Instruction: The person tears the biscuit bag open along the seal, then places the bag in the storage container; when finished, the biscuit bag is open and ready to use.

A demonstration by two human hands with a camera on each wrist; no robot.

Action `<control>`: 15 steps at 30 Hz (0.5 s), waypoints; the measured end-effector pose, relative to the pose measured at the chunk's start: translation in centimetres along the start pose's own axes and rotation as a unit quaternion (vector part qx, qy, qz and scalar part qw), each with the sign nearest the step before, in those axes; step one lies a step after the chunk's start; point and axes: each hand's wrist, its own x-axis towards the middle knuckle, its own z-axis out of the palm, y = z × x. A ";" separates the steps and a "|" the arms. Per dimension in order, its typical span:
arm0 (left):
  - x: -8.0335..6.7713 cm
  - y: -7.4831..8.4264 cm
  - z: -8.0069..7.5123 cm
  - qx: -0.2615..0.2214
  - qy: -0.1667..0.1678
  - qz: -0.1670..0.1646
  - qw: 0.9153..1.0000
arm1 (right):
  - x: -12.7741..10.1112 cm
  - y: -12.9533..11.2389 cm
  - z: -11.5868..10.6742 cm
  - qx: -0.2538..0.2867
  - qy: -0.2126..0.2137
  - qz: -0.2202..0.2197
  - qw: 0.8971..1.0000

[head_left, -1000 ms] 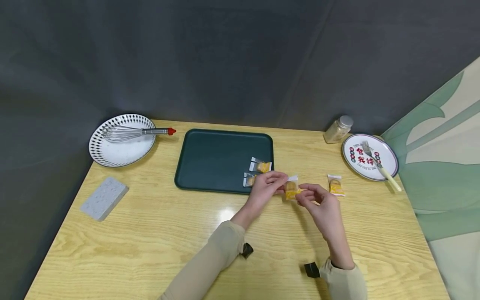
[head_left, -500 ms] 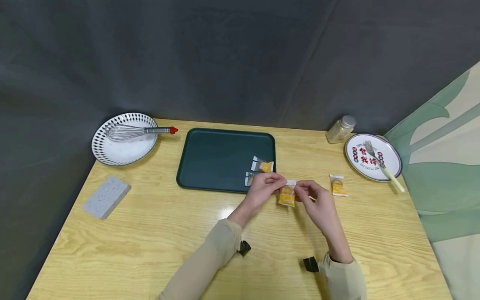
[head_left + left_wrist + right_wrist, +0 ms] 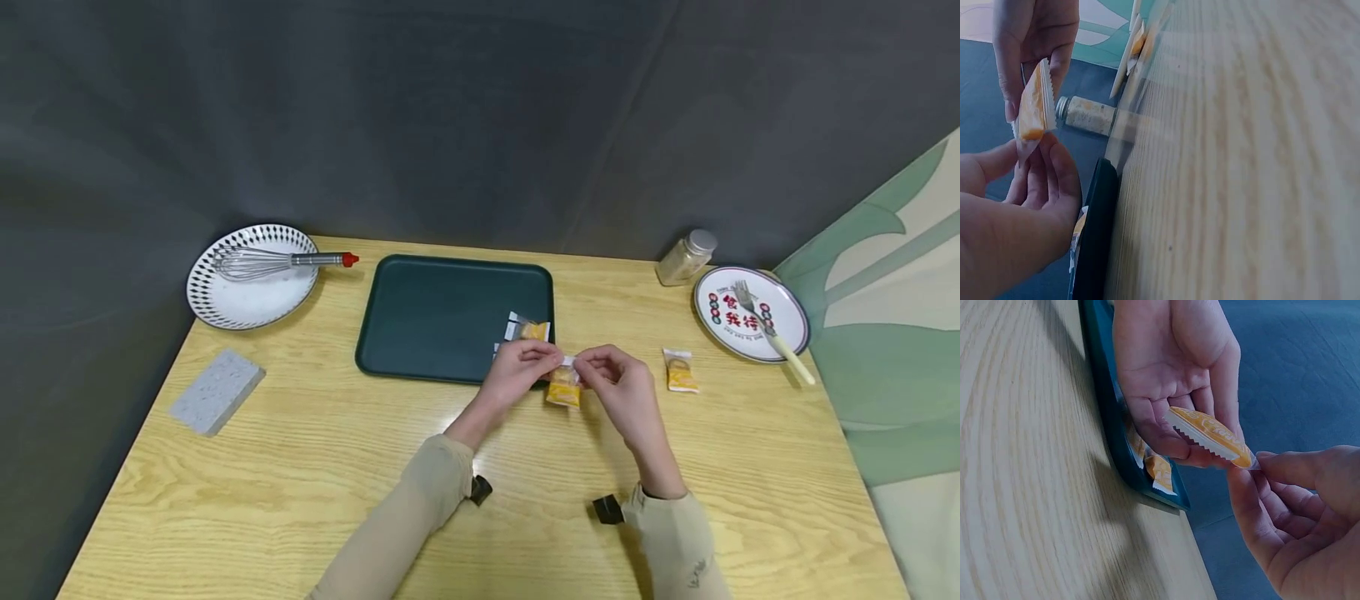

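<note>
Both hands meet just off the near right corner of the dark green tray (image 3: 442,317). Between them hangs a small yellow snack packet (image 3: 563,389), held above the wooden table. My left hand (image 3: 553,358) pinches its white top edge from the left. My right hand (image 3: 579,365) pinches the same edge from the right. In the left wrist view the packet (image 3: 1033,109) stands edge-on, with the right hand's fingers (image 3: 1035,44) on it from above. The right wrist view has the packet (image 3: 1210,434) between the left hand (image 3: 1172,375) and the right hand's fingertips (image 3: 1272,465).
Two more packets (image 3: 528,331) lie on the tray's right side, and one (image 3: 680,372) lies on the table to the right. Far left are a patterned plate (image 3: 225,304) with a whisk (image 3: 277,262) and a grey sponge (image 3: 216,402). Far right stand a jar (image 3: 686,257) and a plate (image 3: 720,321) with a fork (image 3: 768,337).
The hands have drawn closer together and shifted a little toward the tray. The packet has swung from lying across the fingers to hanging down from its top edge.
</note>
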 end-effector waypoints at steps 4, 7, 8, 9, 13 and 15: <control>0.0 0.1 -0.1 0.023 -0.006 -0.001 1.000 | 0.0 -0.2 0.1 0.002 0.000 0.002 1.000; 0.1 0.2 -0.1 0.030 -0.008 -0.002 1.000 | 0.0 -0.3 0.2 0.003 0.000 0.003 1.000; 0.1 0.2 -0.1 0.028 -0.009 -0.003 1.000 | 0.0 -0.3 0.2 0.004 0.000 0.003 1.000; 0.1 0.2 -0.1 0.027 -0.010 -0.005 1.000 | 0.0 -0.4 0.2 0.006 -0.001 0.003 1.000; 0.3 0.3 -0.2 0.017 -0.024 -0.024 0.999 | 0.0 -0.4 0.1 0.013 -0.003 -0.001 1.000; 0.4 0.4 -0.3 0.014 -0.031 -0.033 0.999 | 0.0 -0.5 0.2 0.010 -0.003 -0.004 1.000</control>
